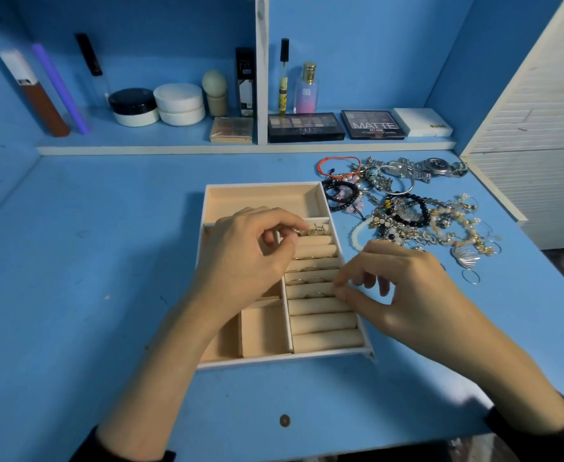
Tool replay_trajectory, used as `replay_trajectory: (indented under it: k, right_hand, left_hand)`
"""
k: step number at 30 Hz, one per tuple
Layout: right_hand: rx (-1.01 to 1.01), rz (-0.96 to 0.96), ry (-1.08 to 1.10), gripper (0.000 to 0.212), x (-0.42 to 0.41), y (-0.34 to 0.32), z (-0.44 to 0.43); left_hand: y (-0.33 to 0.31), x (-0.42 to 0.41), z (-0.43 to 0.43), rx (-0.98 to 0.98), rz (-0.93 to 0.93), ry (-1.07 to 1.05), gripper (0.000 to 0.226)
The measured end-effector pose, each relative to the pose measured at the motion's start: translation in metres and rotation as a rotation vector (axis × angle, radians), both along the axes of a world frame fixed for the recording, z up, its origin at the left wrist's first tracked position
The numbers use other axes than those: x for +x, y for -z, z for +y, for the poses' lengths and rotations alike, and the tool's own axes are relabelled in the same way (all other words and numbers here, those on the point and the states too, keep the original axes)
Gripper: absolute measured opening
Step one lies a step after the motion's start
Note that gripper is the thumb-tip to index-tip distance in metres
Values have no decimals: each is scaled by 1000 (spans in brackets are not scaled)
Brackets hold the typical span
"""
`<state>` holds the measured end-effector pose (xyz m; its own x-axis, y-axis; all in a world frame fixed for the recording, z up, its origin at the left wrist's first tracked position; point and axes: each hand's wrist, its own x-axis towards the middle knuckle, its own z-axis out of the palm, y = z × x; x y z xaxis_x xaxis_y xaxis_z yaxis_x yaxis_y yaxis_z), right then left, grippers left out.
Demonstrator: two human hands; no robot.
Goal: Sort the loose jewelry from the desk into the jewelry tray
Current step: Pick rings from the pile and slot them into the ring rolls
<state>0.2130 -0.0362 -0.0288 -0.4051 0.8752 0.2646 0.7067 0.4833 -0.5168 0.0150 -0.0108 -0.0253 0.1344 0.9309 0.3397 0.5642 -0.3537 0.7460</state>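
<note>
Pinching a small cluster of gold rings (312, 231) between thumb and curled fingers (287, 223), the left hand (247, 251) is held over the top rolls of the jewelry tray (264, 187). Right hand (403, 288): thumb and forefinger pressed together at the right end of the ring rolls (320, 323); whether they grip anything cannot be told. Loose jewelry (407, 211) lies heaped on the table (107, 261), just right of the tray.
</note>
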Motion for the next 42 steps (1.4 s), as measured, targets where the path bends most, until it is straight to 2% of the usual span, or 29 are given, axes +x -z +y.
replay_trajectory:
  k: [7, 12, 15, 22, 30, 33, 37, 42]
  right_hand:
    - [-23, 35, -16, 6, -2, 1, 4]
    - [-55, 67, -18, 6, -1, 2, 6]
    - [-84, 172, 38, 11, 1, 3, 7]
    - [-54, 339, 165, 12, 7, 10, 12]
    - [-49, 377, 223, 12, 16, 11, 9]
    - [-44, 398, 256, 6, 26, 8, 9]
    - [-43, 377, 355, 9, 55, 4, 12]
    - [-98, 242, 528, 3, 100, 0, 14]
  left_hand:
    - [-5, -3, -4, -47, 27, 97, 14]
    - [-11, 1, -14, -72, 323, 218, 5]
    - [-12, 3, -18, -69, 414, 234, 5]
    - [-15, 8, -20, -70, 469, 239, 8]
    - [-18, 15, -20, -68, 546, 239, 10]
    - [-19, 15, -19, -114, 541, 240, 7]
    - [-27, 28, -16, -146, 407, 213, 10]
    - [-30, 69, -4, -115, 318, 234, 7]
